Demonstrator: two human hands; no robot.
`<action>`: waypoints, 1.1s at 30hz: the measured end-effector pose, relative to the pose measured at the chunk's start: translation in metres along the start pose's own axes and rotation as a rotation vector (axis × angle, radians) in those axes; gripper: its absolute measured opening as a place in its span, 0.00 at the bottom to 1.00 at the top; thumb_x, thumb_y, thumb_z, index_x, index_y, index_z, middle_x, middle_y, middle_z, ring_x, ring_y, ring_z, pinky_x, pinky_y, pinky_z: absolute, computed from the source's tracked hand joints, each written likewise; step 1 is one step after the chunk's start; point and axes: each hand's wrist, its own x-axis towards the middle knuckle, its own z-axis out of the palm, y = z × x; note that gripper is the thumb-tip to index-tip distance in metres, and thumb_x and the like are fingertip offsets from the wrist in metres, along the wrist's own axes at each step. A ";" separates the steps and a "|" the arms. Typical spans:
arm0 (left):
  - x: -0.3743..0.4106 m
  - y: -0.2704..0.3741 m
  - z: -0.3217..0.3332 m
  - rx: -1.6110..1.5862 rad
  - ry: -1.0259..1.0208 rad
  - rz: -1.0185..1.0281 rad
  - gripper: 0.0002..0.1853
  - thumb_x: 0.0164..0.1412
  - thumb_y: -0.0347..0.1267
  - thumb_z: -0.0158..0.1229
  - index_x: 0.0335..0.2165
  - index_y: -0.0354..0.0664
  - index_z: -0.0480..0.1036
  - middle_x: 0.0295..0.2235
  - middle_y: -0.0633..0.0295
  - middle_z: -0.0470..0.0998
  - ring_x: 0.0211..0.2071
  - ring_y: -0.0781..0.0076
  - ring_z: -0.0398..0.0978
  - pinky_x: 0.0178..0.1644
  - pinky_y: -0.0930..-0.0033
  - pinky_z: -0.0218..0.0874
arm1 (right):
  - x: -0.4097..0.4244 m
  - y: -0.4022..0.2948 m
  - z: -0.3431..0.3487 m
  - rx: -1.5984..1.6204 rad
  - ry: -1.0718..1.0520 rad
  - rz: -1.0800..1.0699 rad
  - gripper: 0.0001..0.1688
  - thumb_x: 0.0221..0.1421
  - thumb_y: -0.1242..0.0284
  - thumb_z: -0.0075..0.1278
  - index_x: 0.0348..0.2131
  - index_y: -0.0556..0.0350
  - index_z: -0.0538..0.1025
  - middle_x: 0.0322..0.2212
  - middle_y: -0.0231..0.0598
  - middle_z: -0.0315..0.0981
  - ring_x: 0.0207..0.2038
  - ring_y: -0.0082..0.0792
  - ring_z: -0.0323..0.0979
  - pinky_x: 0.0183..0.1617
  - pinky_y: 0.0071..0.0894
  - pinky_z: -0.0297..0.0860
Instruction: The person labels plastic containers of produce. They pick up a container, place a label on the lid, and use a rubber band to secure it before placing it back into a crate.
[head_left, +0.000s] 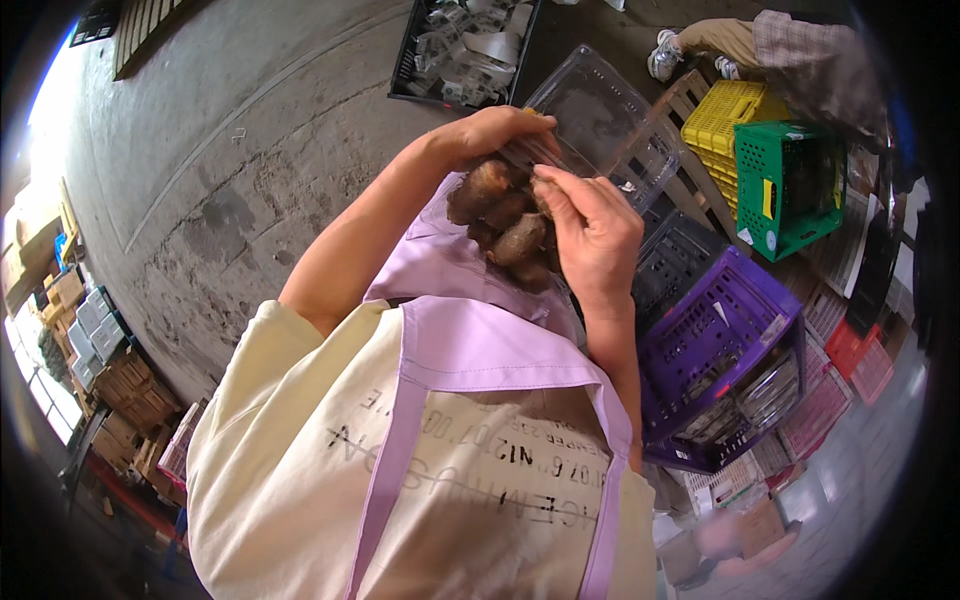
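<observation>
Brown, lumpy produce (520, 238), perhaps taro corms or mushrooms, is heaped in front of my lilac apron (487, 337). My left hand (501, 135) is at the far side of the heap, its fingers curled over a clear ribbed plastic piece (531, 150). At the heap's right edge, my right hand (598, 225) pinches what looks like a small brown piece between thumb and fingers. The two hands' fingertips are close together. Just beyond them stands a large clear plastic box or lid (600, 101). My right hand hides part of the produce and whatever supports it.
A black crate (397, 79) holds clear packaging. To the right are a wooden pallet (694, 180), stacked yellow crates (720, 124), a green crate (750, 187) and a purple crate (709, 322) with clear packs. Another person's legs (716, 37) show at upper right; cartons (135, 390) stand far left.
</observation>
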 end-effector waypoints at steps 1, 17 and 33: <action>0.001 0.000 -0.001 0.002 -0.006 0.004 0.20 0.62 0.42 0.45 0.32 0.34 0.74 0.29 0.61 0.76 0.30 0.75 0.74 0.39 0.75 0.64 | 0.003 -0.004 0.002 -0.065 0.004 -0.069 0.05 0.45 0.74 0.57 0.27 0.54 0.78 0.19 0.36 0.72 0.22 0.32 0.71 0.26 0.27 0.65; 0.006 0.008 0.000 0.141 -0.074 0.020 0.22 0.62 0.43 0.44 0.32 0.34 0.75 0.32 0.61 0.76 0.34 0.76 0.71 0.44 0.74 0.60 | 0.007 -0.030 0.007 -0.345 -0.197 0.194 0.25 0.42 0.56 0.59 0.35 0.52 0.71 0.22 0.39 0.74 0.22 0.41 0.73 0.24 0.38 0.67; 0.007 -0.007 -0.015 -0.165 -0.063 -0.098 0.20 0.61 0.42 0.44 0.34 0.36 0.73 0.31 0.60 0.76 0.33 0.74 0.72 0.43 0.73 0.62 | -0.028 0.003 -0.047 1.226 -0.168 0.575 0.34 0.40 0.82 0.58 0.47 0.62 0.60 0.42 0.44 0.64 0.42 0.34 0.68 0.47 0.32 0.66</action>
